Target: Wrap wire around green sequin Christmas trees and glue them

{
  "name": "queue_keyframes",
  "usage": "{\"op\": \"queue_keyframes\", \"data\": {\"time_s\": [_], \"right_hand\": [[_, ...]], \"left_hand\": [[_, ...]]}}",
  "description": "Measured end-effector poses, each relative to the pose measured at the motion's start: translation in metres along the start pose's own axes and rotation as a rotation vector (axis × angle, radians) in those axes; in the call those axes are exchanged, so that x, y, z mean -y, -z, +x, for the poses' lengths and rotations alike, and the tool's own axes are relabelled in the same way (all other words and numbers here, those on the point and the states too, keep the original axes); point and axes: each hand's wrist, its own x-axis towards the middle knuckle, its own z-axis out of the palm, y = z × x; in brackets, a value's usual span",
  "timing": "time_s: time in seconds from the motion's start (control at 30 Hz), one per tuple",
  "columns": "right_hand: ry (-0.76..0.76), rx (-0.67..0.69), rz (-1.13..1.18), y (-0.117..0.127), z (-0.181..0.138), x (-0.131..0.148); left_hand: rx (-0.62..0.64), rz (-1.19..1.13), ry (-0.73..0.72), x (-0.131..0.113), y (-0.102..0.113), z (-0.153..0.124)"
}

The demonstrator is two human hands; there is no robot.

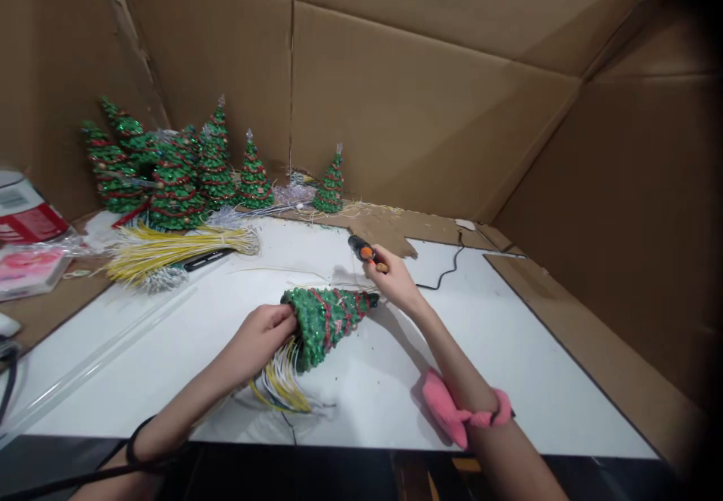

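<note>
A green model Christmas tree (pixel 324 324) with red garlands lies on its side, its tip pointing right. My left hand (pixel 271 328) grips its base rim, with some fingers hidden at the base. Yellow and white wires (pixel 285 380) spill from the base onto the tabletop. Above the tip, my right hand (pixel 395 279) is closed around a black-and-orange hand tool (pixel 360 248), shaped like a small glue gun. My fingers cover part of the tool. Thin pale wires run along the tree's upper side.
Several decorated trees (pixel 176 181) stand at the back left, and a single tree (pixel 330 184) stands farther right. A yellow-and-white wire bundle (pixel 181 248) lies before them. A black cord (pixel 449 275) crosses the white tabletop (pixel 497 350). Cardboard walls (pixel 429 94) enclose the back and sides.
</note>
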Motion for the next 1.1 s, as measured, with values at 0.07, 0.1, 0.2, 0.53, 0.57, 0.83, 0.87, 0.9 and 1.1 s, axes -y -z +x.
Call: {"op": "queue_keyframes", "data": {"time_s": [0.07, 0.1, 0.2, 0.53, 0.57, 0.83, 0.87, 0.9, 1.1], "right_hand": [[-0.059, 0.090, 0.124, 0.000, -0.001, 0.009], [-0.079, 0.148, 0.163, 0.001, -0.002, 0.013], [-0.097, 0.338, 0.226, 0.008, -0.006, 0.021], [0.053, 0.455, 0.317, 0.015, -0.007, 0.018], [0.064, 0.439, 0.319, 0.015, -0.006, 0.016], [0.066, 0.325, 0.321, 0.024, -0.001, 0.011], [0.057, 0.321, 0.312, 0.026, -0.001, 0.011], [0.048, 0.320, 0.306, 0.028, -0.001, 0.012], [-0.002, 0.324, 0.364, 0.031, 0.000, 0.008]], "left_hand": [[-0.031, 0.026, -0.020, -0.001, -0.001, 0.000], [-0.043, 0.032, -0.027, -0.001, -0.001, 0.001], [-0.053, 0.025, -0.042, 0.001, -0.004, 0.004], [0.033, -0.033, -0.006, -0.005, -0.014, 0.031], [0.055, -0.030, -0.006, -0.006, -0.014, 0.036], [0.220, 0.009, -0.014, -0.017, -0.015, 0.067], [0.235, 0.013, -0.019, -0.018, -0.015, 0.069], [0.249, 0.015, -0.022, -0.019, -0.015, 0.070], [0.308, 0.050, -0.008, -0.020, -0.014, 0.073]]}}
